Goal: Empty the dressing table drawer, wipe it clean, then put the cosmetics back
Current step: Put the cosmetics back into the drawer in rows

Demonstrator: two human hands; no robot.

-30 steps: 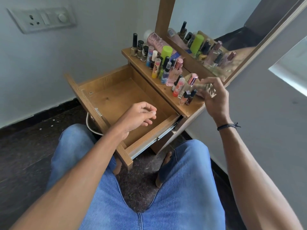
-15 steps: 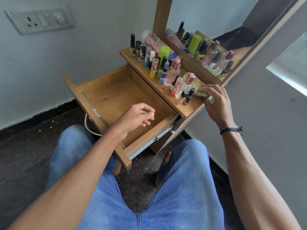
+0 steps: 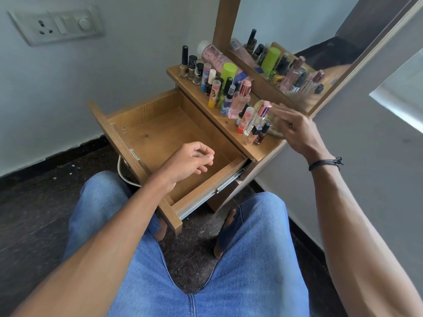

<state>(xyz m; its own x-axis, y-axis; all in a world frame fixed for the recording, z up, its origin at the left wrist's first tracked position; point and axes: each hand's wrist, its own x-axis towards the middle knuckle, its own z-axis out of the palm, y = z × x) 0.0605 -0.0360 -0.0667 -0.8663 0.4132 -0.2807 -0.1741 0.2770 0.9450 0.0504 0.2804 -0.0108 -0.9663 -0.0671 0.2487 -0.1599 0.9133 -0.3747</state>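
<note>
The wooden drawer (image 3: 160, 131) of the dressing table is pulled out and holds nothing. Several cosmetics stand in a row on the table top (image 3: 261, 154): nail polishes (image 3: 192, 65), a lime-capped bottle (image 3: 227, 72), a pink perfume bottle (image 3: 240, 100), small tubes and vials (image 3: 249, 120). My left hand (image 3: 190, 163) hovers over the drawer's near right corner, fingers loosely curled, holding nothing. My right hand (image 3: 295, 129) is above the right end of the row with straight fingers, just over a clear glass bottle (image 3: 273, 131) lying there.
A mirror (image 3: 297, 42) in a wooden frame rises behind the cosmetics. A wall with a switch plate (image 3: 57, 24) lies to the left, another wall close on the right. My knees in blue jeans (image 3: 206, 271) sit just before the drawer front.
My right hand set the clear glass bottle down at the right end of the row, let go and lifted with fingers straightened. My left hand stayed over the drawer.
</note>
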